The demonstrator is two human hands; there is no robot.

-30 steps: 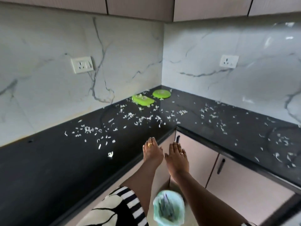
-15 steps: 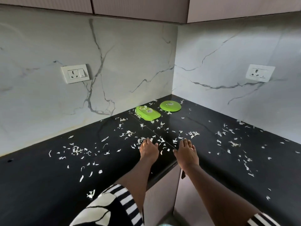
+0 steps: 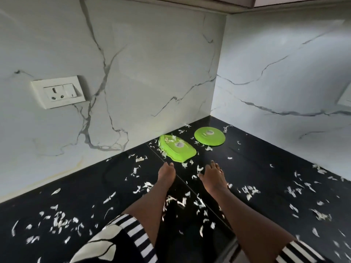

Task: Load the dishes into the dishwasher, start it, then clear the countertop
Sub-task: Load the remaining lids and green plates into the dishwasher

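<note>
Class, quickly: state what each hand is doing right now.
Left hand: open, palm down, holding nothing.
Right hand: open, fingers spread, holding nothing.

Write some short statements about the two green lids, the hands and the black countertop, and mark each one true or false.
1. The round green plastic lid lies nearer the corner than the oblong green plastic lid. True.
2. The left hand holds the oblong lid. False: it is empty, just short of it.
3. White scraps litter the black stone countertop. True.
4. The right hand grips a cloth. False: it is open and empty.
</note>
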